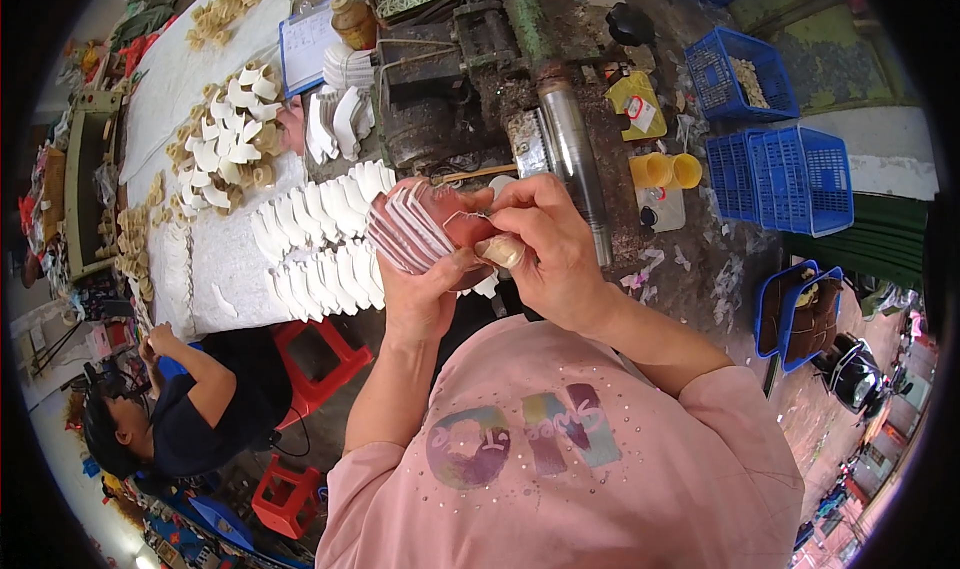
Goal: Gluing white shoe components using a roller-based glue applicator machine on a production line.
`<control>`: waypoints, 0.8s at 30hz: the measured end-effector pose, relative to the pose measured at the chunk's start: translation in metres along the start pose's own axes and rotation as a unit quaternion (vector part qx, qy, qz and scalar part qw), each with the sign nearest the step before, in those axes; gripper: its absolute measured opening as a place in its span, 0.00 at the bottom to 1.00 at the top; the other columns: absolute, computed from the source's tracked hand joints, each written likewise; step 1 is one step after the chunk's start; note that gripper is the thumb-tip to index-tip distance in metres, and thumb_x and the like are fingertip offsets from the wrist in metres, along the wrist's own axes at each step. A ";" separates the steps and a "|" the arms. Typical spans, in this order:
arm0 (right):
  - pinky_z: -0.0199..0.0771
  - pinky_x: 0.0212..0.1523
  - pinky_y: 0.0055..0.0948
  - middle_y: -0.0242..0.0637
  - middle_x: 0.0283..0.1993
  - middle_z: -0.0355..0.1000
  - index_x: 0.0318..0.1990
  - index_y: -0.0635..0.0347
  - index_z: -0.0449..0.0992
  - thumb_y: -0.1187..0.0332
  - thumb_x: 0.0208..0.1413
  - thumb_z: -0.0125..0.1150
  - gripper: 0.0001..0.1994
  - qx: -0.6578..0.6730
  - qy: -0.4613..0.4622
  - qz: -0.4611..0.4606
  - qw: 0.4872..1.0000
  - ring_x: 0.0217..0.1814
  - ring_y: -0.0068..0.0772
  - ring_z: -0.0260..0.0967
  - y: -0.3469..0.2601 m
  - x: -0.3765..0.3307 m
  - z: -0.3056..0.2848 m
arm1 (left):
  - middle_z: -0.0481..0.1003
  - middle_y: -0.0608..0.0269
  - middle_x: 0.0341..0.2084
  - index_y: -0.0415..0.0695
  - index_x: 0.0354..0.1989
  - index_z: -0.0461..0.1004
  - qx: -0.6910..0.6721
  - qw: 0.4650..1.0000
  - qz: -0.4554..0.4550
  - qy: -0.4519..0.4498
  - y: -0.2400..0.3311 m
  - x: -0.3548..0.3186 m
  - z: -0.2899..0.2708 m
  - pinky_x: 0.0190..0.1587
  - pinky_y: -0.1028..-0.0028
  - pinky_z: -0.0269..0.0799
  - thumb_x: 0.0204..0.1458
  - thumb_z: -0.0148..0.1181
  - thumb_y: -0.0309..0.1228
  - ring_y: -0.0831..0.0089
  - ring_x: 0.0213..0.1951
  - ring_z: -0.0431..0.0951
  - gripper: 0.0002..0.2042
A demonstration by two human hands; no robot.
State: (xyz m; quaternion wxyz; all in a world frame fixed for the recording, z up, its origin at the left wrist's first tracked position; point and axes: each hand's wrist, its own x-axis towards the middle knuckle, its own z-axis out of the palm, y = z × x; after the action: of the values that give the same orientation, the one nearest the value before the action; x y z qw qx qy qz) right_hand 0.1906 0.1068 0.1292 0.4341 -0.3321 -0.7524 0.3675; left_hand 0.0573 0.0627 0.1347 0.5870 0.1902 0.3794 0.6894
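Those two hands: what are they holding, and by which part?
Left hand: a stack of pink-and-white pieces, held along its lower side. Right hand: fingers near the stack's right end; their exact grip is unclear.

A machine (490, 89) blocks ahead; over white pieces (325, 212), hands (552, 251) can pass.

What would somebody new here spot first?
Probably the stack of pink-and-white pieces in the left hand, near the middle. Then the two rows of curved white pieces on the table to its left, and the bright red stool just below them.
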 end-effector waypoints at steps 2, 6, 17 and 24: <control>0.62 0.44 0.37 0.36 0.36 0.65 0.32 0.59 0.71 0.75 0.42 0.64 0.09 -0.045 0.031 -0.042 0.998 0.40 0.39 0.64 0.002 0.000 -0.001 | 0.72 0.50 0.41 0.43 0.53 0.55 0.014 1.000 -0.010 0.004 -0.002 0.002 0.001 0.44 0.67 0.76 0.36 0.64 0.20 0.63 0.42 0.76 0.33; 0.55 0.48 0.37 0.35 0.33 0.67 0.32 0.56 0.70 0.76 0.46 0.58 0.06 -0.112 -0.031 -0.012 0.993 0.40 0.40 0.64 0.003 0.020 -0.050 | 0.73 0.56 0.37 0.41 0.50 0.60 0.199 0.975 -0.048 0.087 0.001 0.008 -0.003 0.41 0.71 0.75 0.38 0.61 0.18 0.68 0.39 0.77 0.27; 0.57 0.46 0.37 0.41 0.31 0.71 0.34 0.59 0.72 0.74 0.48 0.55 0.05 -0.260 -0.214 0.205 0.919 0.41 0.43 0.65 0.046 0.020 -0.113 | 0.59 0.51 0.56 0.45 0.56 0.64 0.560 0.780 -0.023 -0.276 -0.011 0.020 0.012 0.58 0.64 0.62 0.32 0.61 0.17 0.53 0.57 0.63 0.34; 0.66 0.40 0.32 0.38 0.32 0.73 0.39 0.60 0.74 0.76 0.47 0.58 0.10 -0.178 -0.033 0.204 0.962 0.36 0.35 0.70 0.064 0.010 -0.101 | 0.62 0.52 0.54 0.41 0.52 0.65 0.535 0.817 -0.028 -0.212 -0.017 0.017 -0.006 0.58 0.66 0.61 0.32 0.61 0.21 0.54 0.56 0.65 0.31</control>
State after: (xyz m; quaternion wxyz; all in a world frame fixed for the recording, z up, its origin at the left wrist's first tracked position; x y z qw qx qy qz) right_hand 0.2890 0.1743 0.1147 0.2585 -0.5380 -0.7359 0.3195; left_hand 0.0605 0.0779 0.1150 0.4780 0.6052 0.5597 0.3034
